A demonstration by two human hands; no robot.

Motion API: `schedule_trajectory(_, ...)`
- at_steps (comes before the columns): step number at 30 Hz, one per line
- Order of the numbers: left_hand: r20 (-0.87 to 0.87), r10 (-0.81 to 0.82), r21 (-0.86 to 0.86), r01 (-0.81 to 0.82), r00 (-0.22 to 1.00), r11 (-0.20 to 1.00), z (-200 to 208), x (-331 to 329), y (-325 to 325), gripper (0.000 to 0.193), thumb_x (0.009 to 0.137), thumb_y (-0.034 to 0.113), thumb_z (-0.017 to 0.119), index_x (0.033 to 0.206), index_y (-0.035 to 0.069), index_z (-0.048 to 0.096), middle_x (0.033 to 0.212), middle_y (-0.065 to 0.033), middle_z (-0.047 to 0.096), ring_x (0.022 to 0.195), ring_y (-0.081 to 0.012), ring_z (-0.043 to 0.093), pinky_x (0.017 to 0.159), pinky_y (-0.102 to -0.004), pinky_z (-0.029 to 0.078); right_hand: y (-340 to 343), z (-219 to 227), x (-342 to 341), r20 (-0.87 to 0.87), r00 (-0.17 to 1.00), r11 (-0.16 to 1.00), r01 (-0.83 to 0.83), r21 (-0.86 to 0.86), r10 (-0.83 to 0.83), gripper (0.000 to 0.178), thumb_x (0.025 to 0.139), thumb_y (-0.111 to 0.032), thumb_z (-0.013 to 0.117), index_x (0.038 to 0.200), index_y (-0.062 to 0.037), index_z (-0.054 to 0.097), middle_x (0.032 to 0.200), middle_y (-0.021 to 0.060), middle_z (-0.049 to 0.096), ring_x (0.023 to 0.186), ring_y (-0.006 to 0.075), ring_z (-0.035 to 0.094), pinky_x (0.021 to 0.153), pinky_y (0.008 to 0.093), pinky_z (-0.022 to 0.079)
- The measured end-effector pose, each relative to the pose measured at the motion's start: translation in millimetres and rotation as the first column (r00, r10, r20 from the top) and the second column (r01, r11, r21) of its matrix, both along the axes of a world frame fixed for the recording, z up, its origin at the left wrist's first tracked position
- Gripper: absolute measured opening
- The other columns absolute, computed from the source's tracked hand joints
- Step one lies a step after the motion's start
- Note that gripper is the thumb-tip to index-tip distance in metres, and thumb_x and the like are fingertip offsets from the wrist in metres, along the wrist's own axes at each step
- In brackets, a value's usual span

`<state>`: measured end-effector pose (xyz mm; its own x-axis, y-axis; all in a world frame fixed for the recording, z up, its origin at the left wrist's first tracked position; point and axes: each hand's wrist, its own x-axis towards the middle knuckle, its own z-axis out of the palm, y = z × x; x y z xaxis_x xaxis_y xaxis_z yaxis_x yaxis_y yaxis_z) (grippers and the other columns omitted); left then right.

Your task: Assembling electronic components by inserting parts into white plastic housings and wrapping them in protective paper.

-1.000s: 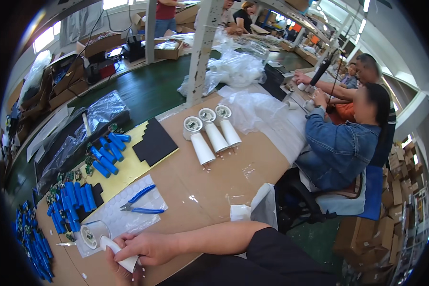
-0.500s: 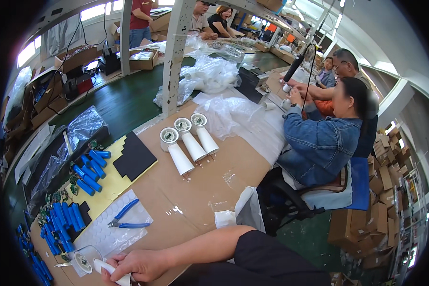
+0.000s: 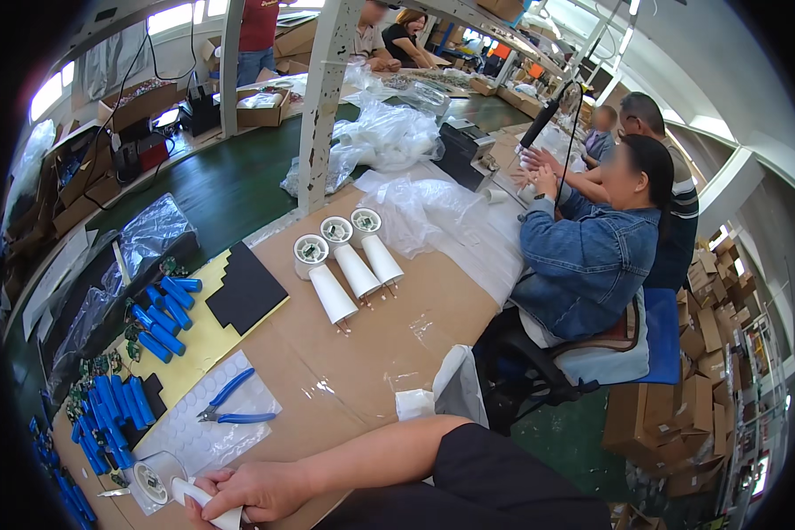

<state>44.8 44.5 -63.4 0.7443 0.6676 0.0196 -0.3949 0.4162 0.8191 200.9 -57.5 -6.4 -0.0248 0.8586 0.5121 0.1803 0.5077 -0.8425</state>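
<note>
My right hand (image 3: 261, 491) is closed around a white tapered tube (image 3: 205, 501) at the lower left. Touching or just beside the tube's far end is a round white cap (image 3: 151, 482) with a small circuit board inside. A little skin shows past the tube, perhaps my left hand (image 3: 192, 511); its fingers are mostly hidden by the frame edge. Blue-handled cutters (image 3: 230, 399) lie spread on a sheet of round clear stickers (image 3: 201, 382). Farther off, three white tubes (image 3: 357, 270) lie with their round caps (image 3: 336, 230) at their far ends.
Blue wired battery cells (image 3: 115, 408) with green boards lie in clusters at the left. A black foam sheet (image 3: 247, 290) rests on yellow paper. Plastic bags (image 3: 389, 137) sit around a metal post (image 3: 321, 115). A co-worker in a denim jacket (image 3: 592, 256) sits at the right.
My right hand stays on the tube with little visible movement. The view has shifted slightly. The denim-jacketed co-worker's hands and the neighbouring person's hand have moved at the far bench.
</note>
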Motion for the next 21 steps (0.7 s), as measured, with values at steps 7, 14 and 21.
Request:
schedule_trajectory(7,-0.035,0.172,-0.212,-0.176,0.984,0.961,16.9,0.7,-18.3,0.05,0.103,0.037,0.039,0.145,0.009,0.035,0.117,-0.014,0.05,0.107,-0.0252,0.051,0.098,-0.0394,0.045,-1.7,0.2,-0.1,-0.009,1.0,0.999,0.027,-0.039,-0.027,0.057,0.072,0.008,0.062,0.125,-0.012,0.061,0.108,0.0167,0.062,0.109,0.0413,0.057,0.096,0.0416,0.047)
schedule_trajectory(14,-0.2,0.424,0.379,-0.329,0.883,0.865,-32.4,-2.4,-13.2,0.048,0.103,0.027,0.041,0.148,0.011,0.039,0.126,-0.0186,0.052,0.104,-0.0268,0.057,0.089,-0.0397,0.053,-0.2,-7.9,-2.4,0.001,1.0,0.998,0.021,-0.059,-0.021,0.059,0.071,0.009,0.062,0.126,-0.0119,0.061,0.112,0.0182,0.062,0.117,0.042,0.056,0.098,0.0415,0.046)
schedule_trajectory(21,-0.201,0.464,0.267,-0.407,0.863,0.873,-13.3,15.0,-26.0,0.048,0.103,0.024,0.041,0.15,0.012,0.039,0.135,-0.0211,0.049,0.11,-0.0288,0.057,0.096,-0.0417,0.051,0.2,-2.2,-3.4,-0.022,1.0,0.994,-0.013,-0.109,0.011,0.06,0.071,0.009,0.062,0.127,-0.0119,0.06,0.117,0.0197,0.062,0.121,0.0427,0.055,0.1,0.0414,0.045)
